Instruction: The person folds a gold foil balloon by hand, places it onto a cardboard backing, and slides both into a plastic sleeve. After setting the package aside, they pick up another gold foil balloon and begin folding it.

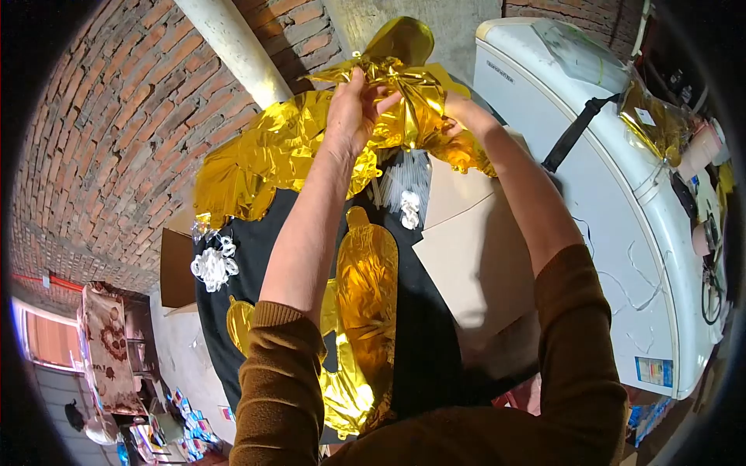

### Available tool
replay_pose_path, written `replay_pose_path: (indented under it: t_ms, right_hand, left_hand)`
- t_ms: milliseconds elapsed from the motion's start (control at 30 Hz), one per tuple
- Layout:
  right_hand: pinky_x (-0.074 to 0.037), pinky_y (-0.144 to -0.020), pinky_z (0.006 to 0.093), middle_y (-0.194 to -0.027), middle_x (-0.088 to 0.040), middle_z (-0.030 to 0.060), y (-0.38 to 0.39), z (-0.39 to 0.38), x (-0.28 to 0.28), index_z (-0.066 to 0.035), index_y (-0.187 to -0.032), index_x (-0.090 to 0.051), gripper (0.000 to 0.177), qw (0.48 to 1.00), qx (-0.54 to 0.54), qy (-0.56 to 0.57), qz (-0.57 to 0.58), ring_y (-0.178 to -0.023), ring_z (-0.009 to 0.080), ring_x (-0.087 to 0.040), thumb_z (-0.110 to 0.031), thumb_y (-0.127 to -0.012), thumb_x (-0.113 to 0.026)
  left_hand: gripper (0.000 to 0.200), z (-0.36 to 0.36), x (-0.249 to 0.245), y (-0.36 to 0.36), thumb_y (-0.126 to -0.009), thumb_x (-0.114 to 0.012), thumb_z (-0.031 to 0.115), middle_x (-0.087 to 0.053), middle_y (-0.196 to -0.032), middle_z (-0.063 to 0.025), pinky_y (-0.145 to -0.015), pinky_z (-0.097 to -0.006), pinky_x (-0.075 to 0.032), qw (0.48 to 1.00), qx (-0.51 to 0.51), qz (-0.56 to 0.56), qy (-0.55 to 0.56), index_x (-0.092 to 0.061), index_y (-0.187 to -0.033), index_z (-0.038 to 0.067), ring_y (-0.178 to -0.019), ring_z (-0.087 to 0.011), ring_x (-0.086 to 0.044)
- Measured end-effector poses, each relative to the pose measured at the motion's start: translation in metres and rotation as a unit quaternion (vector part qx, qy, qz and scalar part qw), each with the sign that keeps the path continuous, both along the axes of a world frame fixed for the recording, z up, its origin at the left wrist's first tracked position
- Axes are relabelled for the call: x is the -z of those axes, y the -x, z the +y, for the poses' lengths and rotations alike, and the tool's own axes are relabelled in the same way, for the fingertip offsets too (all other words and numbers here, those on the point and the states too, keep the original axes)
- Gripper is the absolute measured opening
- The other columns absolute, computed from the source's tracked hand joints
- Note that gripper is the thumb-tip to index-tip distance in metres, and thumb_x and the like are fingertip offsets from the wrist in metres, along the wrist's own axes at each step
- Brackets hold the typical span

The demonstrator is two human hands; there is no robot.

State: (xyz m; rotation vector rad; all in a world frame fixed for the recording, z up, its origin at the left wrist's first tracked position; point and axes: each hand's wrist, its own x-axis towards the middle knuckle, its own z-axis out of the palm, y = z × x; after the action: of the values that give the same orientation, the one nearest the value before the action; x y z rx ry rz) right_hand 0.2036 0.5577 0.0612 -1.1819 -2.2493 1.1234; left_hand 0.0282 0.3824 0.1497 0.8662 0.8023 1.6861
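Both arms reach to the far side of a black-covered table (423,311), over a heap of flat, shiny gold foil balloons (287,136). My left hand (355,113) is closed on the crumpled edge of a gold foil balloon (408,89), with the thumb uppermost. At the right part of the same foil is my right hand (462,115), its fingers curled in and partly hidden by the foil. Nearer my body lies another flat gold foil balloon (365,303). Just below the hands are a bundle of clear thin straws (402,180) and a small coil of white ribbon (410,210).
A cardboard sheet (470,256) lies on the table's right side. White ribbon coils (214,266) rest at the left edge, near a cardboard box (177,272). On the right stands a white chest freezer (598,225); a brick wall (116,147) and pale pipe (233,50) are behind.
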Motion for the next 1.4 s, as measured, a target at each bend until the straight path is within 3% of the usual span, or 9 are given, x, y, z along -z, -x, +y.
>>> replay_pose_path:
  t_ms: [433,633,800,933,1000,1100,1167,1267,1400]
  right_hand:
    - [-0.057,-0.074,0.0364,-0.099,-0.079,0.0058,0.02,0.016,0.023,-0.016,-0.102,-0.082,0.022,0.976,0.129,-0.018,0.173,-0.09,0.0225,-0.074,-0.015,-0.094,-0.062]
    - [-0.054,-0.092,0.0411,-0.114,-0.074,0.0161,-0.016,0.037,0.046,-0.022,-0.109,-0.08,0.028,0.964,0.193,-0.172,0.06,-0.108,0.0372,-0.07,-0.013,-0.089,-0.062]
    - [-0.053,-0.094,0.0441,-0.117,-0.072,0.0179,-0.015,0.006,0.02,-0.013,-0.115,-0.074,0.033,0.95,0.2,-0.237,-0.051,-0.113,0.0389,-0.066,-0.006,-0.084,-0.064]
    - [-0.052,-0.097,0.0482,-0.121,-0.069,0.0237,-0.017,-0.009,-0.001,-0.009,-0.12,-0.07,0.033,0.913,0.214,-0.318,-0.141,-0.117,0.0421,-0.064,-0.021,-0.091,-0.063]
    - [-0.054,-0.094,0.0475,-0.119,-0.072,0.0223,-0.017,-0.072,-0.046,-0.01,-0.12,-0.072,0.034,0.847,0.304,-0.39,-0.197,-0.114,0.0391,-0.067,-0.028,-0.094,-0.062]
    - [-0.056,-0.091,0.0461,-0.122,-0.071,0.0191,0.007,-0.083,-0.084,-0.008,-0.131,-0.067,0.049,0.925,0.166,-0.29,-0.182,-0.116,0.0345,-0.067,-0.041,-0.095,-0.064]
    - [-0.056,-0.089,0.0448,-0.121,-0.07,0.0176,0.018,-0.132,-0.089,-0.005,-0.136,-0.06,0.069,0.996,-0.036,-0.082,0.004,-0.114,0.0314,-0.067,-0.061,-0.096,-0.056]
    - [-0.056,-0.085,0.0389,-0.12,-0.069,0.0208,0.041,-0.231,-0.112,-0.002,-0.136,-0.054,0.092,0.921,-0.135,0.352,0.103,-0.103,0.0274,-0.07,-0.082,-0.092,-0.046]
    - [-0.058,-0.085,0.0415,-0.116,-0.07,0.0213,0.069,-0.295,-0.107,-0.003,-0.138,-0.052,0.076,0.834,-0.156,0.487,0.207,-0.099,0.0268,-0.071,-0.066,-0.096,-0.059]
  left_hand:
    - [0.033,-0.045,-0.059,0.017,-0.105,-0.06,0.037,-0.07,-0.108,-0.0056,-0.09,-0.0359,-0.052,0.991,-0.011,0.133,-0.019,-0.066,-0.115,0.006,-0.097,-0.0173,-0.065]
    - [0.039,-0.131,-0.139,0.096,-0.1,-0.069,0.03,-0.071,-0.121,-0.0084,-0.094,-0.0412,-0.057,0.977,-0.189,0.07,-0.071,-0.063,-0.131,0.006,-0.108,-0.0222,-0.069]
    - [0.034,-0.2,-0.123,0.137,-0.104,-0.059,0.02,-0.067,-0.123,-0.0063,-0.093,-0.0372,-0.056,0.974,-0.127,0.167,-0.079,-0.056,-0.135,0.006,-0.107,-0.0187,-0.066]
    - [0.016,-0.245,-0.094,0.122,-0.093,-0.063,0.005,-0.055,-0.079,0.0028,-0.057,-0.0224,-0.04,0.95,-0.23,0.186,0.097,-0.059,-0.108,0.008,-0.067,-0.0065,-0.051]
    - [0.047,-0.268,-0.092,0.112,-0.093,-0.064,0.004,-0.069,-0.112,-0.0098,-0.082,-0.0292,-0.058,0.945,-0.224,0.172,0.166,-0.052,-0.138,0.003,-0.091,-0.0181,-0.069]
    - [0.075,-0.294,-0.078,0.117,-0.092,-0.064,0.002,-0.067,-0.124,-0.013,-0.087,-0.0351,-0.06,0.958,-0.18,0.125,0.186,-0.032,-0.16,0.007,-0.1,-0.0199,-0.069]
    - [0.079,-0.311,-0.09,0.088,-0.092,-0.064,0.001,-0.066,-0.128,-0.0137,-0.088,-0.0362,-0.06,0.965,-0.162,0.098,0.183,-0.028,-0.163,0.008,-0.106,-0.0212,-0.069]
    - [0.07,-0.333,-0.088,0.071,-0.092,-0.066,0.001,-0.067,-0.125,-0.0117,-0.088,-0.0318,-0.058,0.974,-0.163,0.09,0.133,-0.04,-0.157,0.006,-0.105,-0.0189,-0.069]
    - [0.058,-0.372,-0.078,0.062,-0.092,-0.07,0.003,-0.07,-0.117,-0.0072,-0.084,-0.029,-0.059,0.965,-0.174,0.138,0.138,-0.05,-0.147,0.005,-0.098,-0.0146,-0.07]
